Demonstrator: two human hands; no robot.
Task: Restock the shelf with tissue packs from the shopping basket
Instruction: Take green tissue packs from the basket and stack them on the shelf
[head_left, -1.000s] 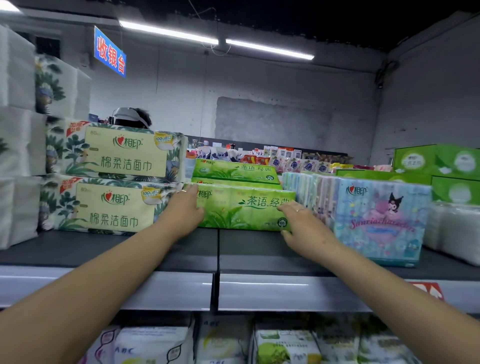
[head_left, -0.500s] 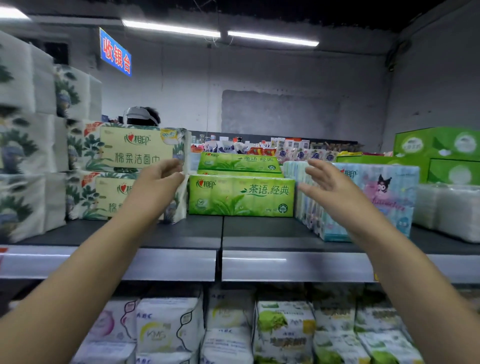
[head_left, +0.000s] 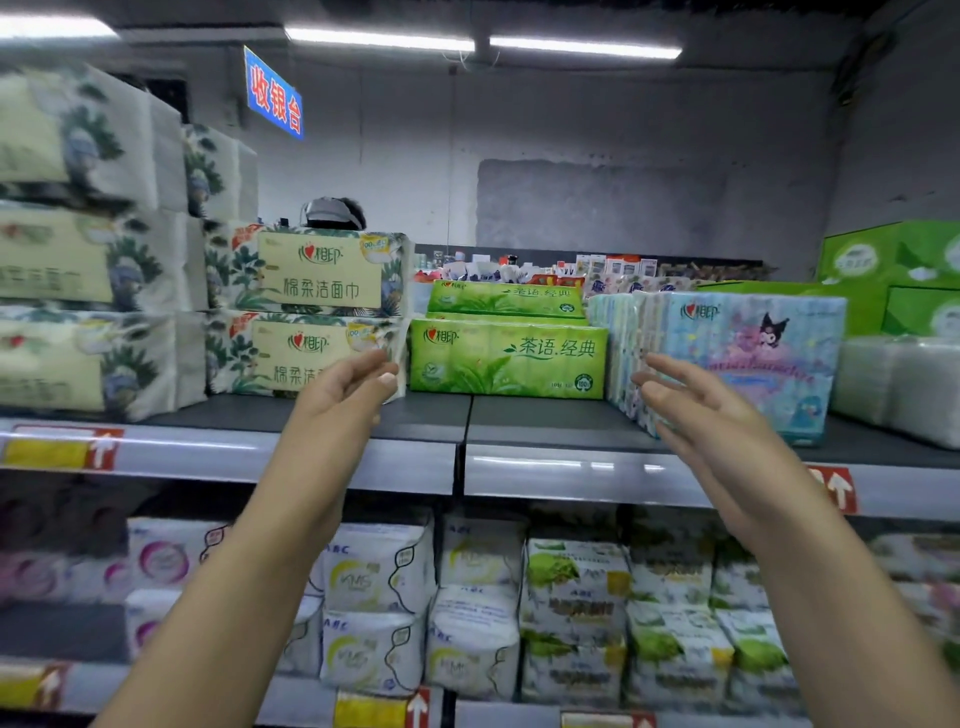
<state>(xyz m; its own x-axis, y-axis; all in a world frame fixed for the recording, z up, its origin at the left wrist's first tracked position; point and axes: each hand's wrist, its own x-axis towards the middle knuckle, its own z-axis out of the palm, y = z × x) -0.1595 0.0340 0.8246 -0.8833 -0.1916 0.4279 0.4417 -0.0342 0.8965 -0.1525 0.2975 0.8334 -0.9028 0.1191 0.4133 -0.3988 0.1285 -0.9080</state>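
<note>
A green tissue pack (head_left: 508, 357) lies on the dark top shelf (head_left: 540, 421), pushed back between floral packs and pastel packs, with a second green pack (head_left: 506, 299) on top behind it. My left hand (head_left: 345, 389) hovers in front of the shelf to the left of the green pack, fingers relaxed, holding nothing. To the right of that pack my right hand (head_left: 696, 410) floats with straight fingers, also empty. Neither hand touches the pack. The shopping basket is out of view.
Floral face-towel packs (head_left: 306, 312) are stacked left of the green pack. Pastel cartoon-print packs (head_left: 737, 358) stand to its right, green boxes (head_left: 904, 280) beyond them. The lower shelf (head_left: 493, 608) holds several white and green packs. A person's head (head_left: 332, 213) shows behind the stacks.
Both hands let go of the green pack, which stays pushed back on the shelf, and pulled back towards me. My view has tilted down, showing more of the lower shelf.
</note>
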